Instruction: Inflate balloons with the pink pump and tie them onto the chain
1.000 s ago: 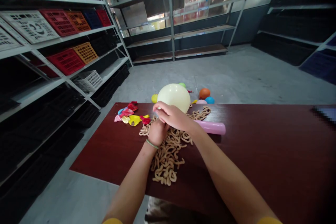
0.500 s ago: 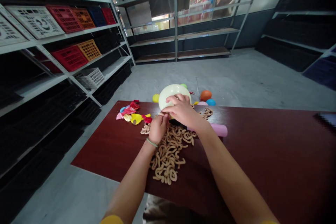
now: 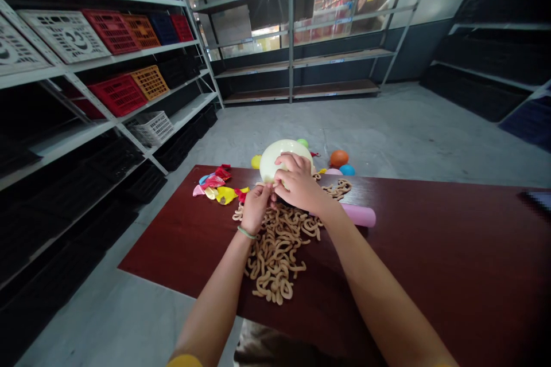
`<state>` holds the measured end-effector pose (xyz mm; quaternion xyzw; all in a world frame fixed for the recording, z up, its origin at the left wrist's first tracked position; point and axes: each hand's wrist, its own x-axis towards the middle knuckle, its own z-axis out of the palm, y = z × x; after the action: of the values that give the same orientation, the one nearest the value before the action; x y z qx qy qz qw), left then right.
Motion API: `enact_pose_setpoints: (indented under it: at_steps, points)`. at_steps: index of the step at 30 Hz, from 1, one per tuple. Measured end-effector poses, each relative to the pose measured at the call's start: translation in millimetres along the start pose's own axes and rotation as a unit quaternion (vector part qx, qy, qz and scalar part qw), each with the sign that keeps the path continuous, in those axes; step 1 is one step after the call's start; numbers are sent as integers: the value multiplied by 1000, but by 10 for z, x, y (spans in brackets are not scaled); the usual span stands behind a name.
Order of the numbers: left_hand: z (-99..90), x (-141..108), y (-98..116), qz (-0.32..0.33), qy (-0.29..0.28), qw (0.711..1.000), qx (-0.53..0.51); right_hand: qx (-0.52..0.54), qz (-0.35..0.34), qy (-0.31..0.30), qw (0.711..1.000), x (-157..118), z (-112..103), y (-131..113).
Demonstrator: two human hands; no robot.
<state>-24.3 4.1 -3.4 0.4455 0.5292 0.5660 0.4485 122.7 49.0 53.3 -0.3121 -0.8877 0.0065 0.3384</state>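
Observation:
A pale cream, inflated balloon (image 3: 271,156) stands at the far edge of the table, its neck toward me. My left hand (image 3: 255,210) is closed, thumb and fingers pinched at the neck. Against the balloon's right side, my right hand (image 3: 305,186) has curled fingers, with thumb and forefinger meeting at the neck close to the left fingertips. The neck itself is mostly covered by fingers. Under my wrists lies a heap of tan, curly, worm-like pieces (image 3: 275,252). A pink cylinder (image 3: 361,215) rests beside my right forearm, partly hidden behind it.
Limp, uninflated balloons (image 3: 224,194) lie on the dark red table (image 3: 172,235) at left. Beyond its far edge are an orange balloon (image 3: 339,157) and a blue balloon (image 3: 346,170). Shelves hold crates, including a red crate (image 3: 118,94). A blurred dark object (image 3: 537,199) is at far right.
My right fingers have drawn in, and its thumb and forefinger now bend toward the neck. My left hand keeps its pinch with a slight shift. The balloon stays in nearly the same place.

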Motion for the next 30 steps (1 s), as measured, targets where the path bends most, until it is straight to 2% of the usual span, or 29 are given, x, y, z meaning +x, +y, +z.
enact_pose_setpoints:
  at_steps: [6, 14, 16, 20, 22, 26, 30]
  points:
    - [-30, -29, 53, 8, -12, 1000, 16, 67, 61, -5, 996, 28, 70, -35]
    - [-11, -46, 72, 5, -36, 998, -50, 56, 114, 5, 992, 63, 73, -79]
    - [-15, -46, 81, 3, -32, 997, -68, 65, 103, -11, 993, 45, 48, -74]
    - [-31, -29, 91, -13, -11, 995, -100, 75, 28, -43, 996, 5, -13, -21]
    - [-34, -20, 89, -15, -5, 994, -105, 62, 13, -20, 998, 9, -26, 0]
    - [-26, -23, 89, -8, -4, 994, -105, -6, 9, 64, 998, 49, 4, -24]
    - [-20, -42, 103, -4, -18, 996, -93, -68, -19, 111, 991, 52, 49, -90]
